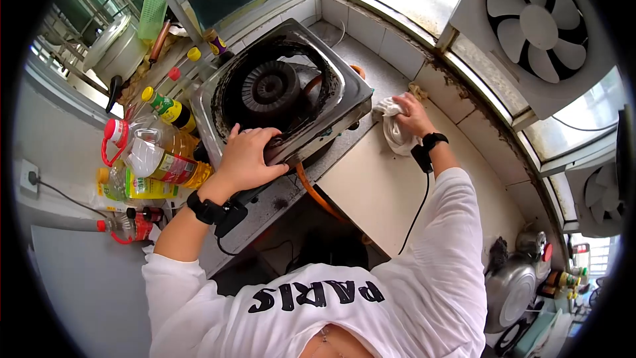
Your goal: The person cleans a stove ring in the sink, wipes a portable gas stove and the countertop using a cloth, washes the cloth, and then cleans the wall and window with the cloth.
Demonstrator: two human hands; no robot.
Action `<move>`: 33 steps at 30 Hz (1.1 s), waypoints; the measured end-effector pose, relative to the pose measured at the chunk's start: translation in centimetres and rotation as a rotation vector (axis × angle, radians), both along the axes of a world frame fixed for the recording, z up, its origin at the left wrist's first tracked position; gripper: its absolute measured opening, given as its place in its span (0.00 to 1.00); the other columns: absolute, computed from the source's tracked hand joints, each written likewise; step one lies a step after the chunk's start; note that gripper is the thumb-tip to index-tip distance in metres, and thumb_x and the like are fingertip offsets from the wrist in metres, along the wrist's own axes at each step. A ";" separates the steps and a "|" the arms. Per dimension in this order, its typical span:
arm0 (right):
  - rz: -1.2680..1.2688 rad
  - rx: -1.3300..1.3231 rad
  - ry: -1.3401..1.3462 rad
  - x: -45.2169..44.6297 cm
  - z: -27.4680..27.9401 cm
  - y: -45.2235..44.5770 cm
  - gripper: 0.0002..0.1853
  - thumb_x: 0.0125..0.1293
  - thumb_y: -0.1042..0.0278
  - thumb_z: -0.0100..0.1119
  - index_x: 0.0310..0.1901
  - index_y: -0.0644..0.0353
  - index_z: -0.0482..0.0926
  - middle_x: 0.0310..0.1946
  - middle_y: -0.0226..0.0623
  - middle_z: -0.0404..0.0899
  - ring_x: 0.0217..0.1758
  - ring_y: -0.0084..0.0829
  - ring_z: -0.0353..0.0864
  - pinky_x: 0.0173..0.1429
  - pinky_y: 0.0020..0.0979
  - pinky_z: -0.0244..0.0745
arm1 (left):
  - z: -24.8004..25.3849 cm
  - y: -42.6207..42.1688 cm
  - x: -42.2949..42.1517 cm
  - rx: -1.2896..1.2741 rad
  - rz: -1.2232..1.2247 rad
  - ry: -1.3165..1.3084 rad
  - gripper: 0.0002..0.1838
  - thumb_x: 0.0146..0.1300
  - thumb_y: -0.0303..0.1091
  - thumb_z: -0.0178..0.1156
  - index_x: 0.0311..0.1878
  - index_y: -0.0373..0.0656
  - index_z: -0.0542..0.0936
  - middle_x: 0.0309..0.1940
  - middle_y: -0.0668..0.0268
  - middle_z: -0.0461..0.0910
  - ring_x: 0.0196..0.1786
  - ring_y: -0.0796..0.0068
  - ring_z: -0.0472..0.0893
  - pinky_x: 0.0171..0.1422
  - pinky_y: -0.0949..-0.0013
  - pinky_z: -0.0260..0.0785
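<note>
A gas stove [351,101] with a blackened round burner [270,87] sits tilted on the grey counter. My left hand [248,159] grips the stove's near edge, thumb toward the front side and fingers over the top rim. To the right, my right hand [414,118] is closed on a crumpled white cloth [397,138], which rests at the far edge of a cream board [424,192]. An orange hose [311,191] runs down from the stove's front.
Several bottles, among them a large oil bottle [165,156], crowd the left side. A pot [112,46] stands at the back left. The tiled wall and window ledge [464,103] border the right. Metal pots [510,292] lie at the lower right.
</note>
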State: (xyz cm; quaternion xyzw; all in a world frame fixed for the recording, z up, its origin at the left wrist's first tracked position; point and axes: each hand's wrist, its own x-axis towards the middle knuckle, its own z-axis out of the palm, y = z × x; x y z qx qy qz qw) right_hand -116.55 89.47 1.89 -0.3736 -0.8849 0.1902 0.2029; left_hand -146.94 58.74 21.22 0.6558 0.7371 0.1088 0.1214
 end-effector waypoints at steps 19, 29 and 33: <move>0.342 -0.093 -0.223 9.9 3.0 -23.4 0.26 0.40 0.78 0.64 0.44 0.43 0.76 0.53 0.32 0.74 0.58 0.44 0.70 0.61 0.39 0.67 | -2.7 0.2 2.1 0.132 -0.053 0.190 0.31 0.43 0.48 0.68 0.51 0.45 0.75 0.43 0.62 0.79 0.50 0.58 0.77 0.66 0.40 0.53; -0.065 0.005 -0.142 15.5 9.4 -27.0 0.24 0.38 0.82 0.62 0.41 0.50 0.80 0.47 0.38 0.78 0.54 0.45 0.73 0.58 0.40 0.68 | -5.2 -0.4 3.7 0.157 -0.072 0.321 0.32 0.44 0.48 0.68 0.54 0.47 0.73 0.43 0.64 0.78 0.51 0.60 0.75 0.67 0.40 0.52; 0.159 0.099 -0.119 5.0 8.0 -25.8 0.22 0.42 0.77 0.64 0.42 0.43 0.80 0.48 0.30 0.78 0.53 0.42 0.74 0.51 0.36 0.73 | -5.2 -0.7 4.1 0.180 -0.081 0.349 0.32 0.45 0.49 0.68 0.54 0.48 0.73 0.43 0.64 0.77 0.52 0.61 0.74 0.66 0.37 0.51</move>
